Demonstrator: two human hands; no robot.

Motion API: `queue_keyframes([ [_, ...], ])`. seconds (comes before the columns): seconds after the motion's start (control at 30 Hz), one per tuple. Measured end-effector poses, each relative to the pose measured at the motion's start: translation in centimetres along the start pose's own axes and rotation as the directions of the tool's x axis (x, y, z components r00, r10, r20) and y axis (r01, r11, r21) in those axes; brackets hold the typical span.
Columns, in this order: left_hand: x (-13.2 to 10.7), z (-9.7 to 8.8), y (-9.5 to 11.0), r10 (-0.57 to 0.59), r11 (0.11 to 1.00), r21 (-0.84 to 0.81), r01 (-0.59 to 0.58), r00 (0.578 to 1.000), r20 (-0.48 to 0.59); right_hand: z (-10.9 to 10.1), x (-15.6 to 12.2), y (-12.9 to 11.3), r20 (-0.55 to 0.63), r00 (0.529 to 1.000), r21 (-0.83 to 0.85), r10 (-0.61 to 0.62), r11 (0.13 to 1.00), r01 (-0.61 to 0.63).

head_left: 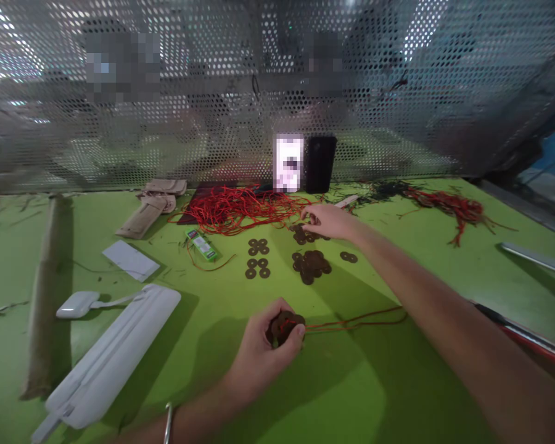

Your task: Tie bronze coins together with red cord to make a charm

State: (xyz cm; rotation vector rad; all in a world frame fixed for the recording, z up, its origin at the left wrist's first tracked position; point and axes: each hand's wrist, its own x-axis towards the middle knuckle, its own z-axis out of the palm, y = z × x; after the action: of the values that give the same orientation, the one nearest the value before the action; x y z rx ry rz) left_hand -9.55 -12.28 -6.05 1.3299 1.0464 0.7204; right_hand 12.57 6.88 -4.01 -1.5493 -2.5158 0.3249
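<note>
The far screen (203, 123) is perforated metal, dully shining — tabletop (333, 394) smooth; left, glossy plastic-looking case (78, 305), matt pouch (115, 354); discs (312, 265) matt.

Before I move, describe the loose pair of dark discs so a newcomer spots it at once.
On the green table, find the large heap of dark discs near the middle. Just right of it, before the right forearm, lies the pair of discs. Only two discs show in it; the heap shows many.

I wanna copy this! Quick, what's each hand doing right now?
Left hand: closed, holding discs with red cord.
Right hand: fingers bent at a disc pile; grip unclear.
</note>
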Motion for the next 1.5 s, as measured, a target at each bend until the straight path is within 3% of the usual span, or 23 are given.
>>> queue_keyframes([
  [0.1, 0.0, 0.0, 0.1, -0.007, 1.000, 0.004, 0.007, 1.000, 0.000, 0.5, 1.2, -0.5, -0.080, 0.997, -0.063, 0.024, 0.998, -0.029],
  [0.23, 0.1, 0.1, 0.3, -0.018, 1.000, 0.020, 0.019, 1.000, -0.018, 0.9, 4.4, -0.5, -0.107, 0.980, -0.200, 0.167, 0.962, -0.186],
  [0.4, 0.1, 0.2, 0.4, -0.010, 0.999, 0.034, 0.011, 1.000, -0.025, 1.3, 7.8, 0.3, -0.149, 0.953, -0.236, 0.263, 0.927, -0.293],
  [0.63, 0.1, 0.2, 0.3, -0.017, 0.998, 0.061, 0.019, 0.999, -0.036, 2.0, 8.7, 0.6, -0.169, 0.937, -0.223, 0.306, 0.914, -0.338],
  [0.83, 0.2, 0.2, 0.4, -0.027, 0.998, 0.054, 0.029, 0.999, -0.041, 1.5, 8.1, 0.3, -0.195, 0.945, -0.163, 0.261, 0.942, -0.294],
  [0.97, 0.4, 0.1, 0.0, -0.001, 0.999, 0.039, 0.002, 0.999, -0.037, -0.3, 5.6, -0.9, -0.230, 0.957, -0.095, 0.177, 0.975, -0.203],
  [1.07, 0.5, 0.0, -0.2, 0.011, 1.000, 0.023, -0.010, 0.998, -0.065, -1.8, 1.4, -3.1, -0.206, 0.976, 0.001, 0.069, 0.998, -0.070],
  [1.13, 0.5, -0.1, -0.2, 0.011, 1.000, 0.005, -0.011, 0.996, -0.084, -2.2, -2.4, -5.1, -0.112, 0.991, 0.231, -0.068, 0.968, 0.093],
  [1.23, 0.7, -0.2, 0.0, 0.041, 0.999, 0.000, -0.041, 0.994, -0.098, -1.4, -8.6, -8.2, 0.088, 0.981, 0.480, -0.171, 0.871, 0.108],
  [1.3, 0.8, -0.3, 0.1, 0.089, 0.996, 0.029, -0.086, 0.989, -0.115, -0.2, -12.0, -9.7, 0.127, 0.980, 0.522, -0.152, 0.851, 0.064],
  [1.37, 0.9, -0.2, 0.2, 0.146, 0.988, 0.070, -0.137, 0.980, -0.139, 1.1, -14.2, -10.6, 0.095, 0.991, 0.511, -0.092, 0.859, 0.031],
  [1.5, 0.8, 0.2, 0.8, 0.185, 0.981, 0.081, -0.176, 0.973, -0.135, 1.8, -16.2, -10.9, -0.023, 1.000, 0.506, -0.005, 0.862, 0.016],
])
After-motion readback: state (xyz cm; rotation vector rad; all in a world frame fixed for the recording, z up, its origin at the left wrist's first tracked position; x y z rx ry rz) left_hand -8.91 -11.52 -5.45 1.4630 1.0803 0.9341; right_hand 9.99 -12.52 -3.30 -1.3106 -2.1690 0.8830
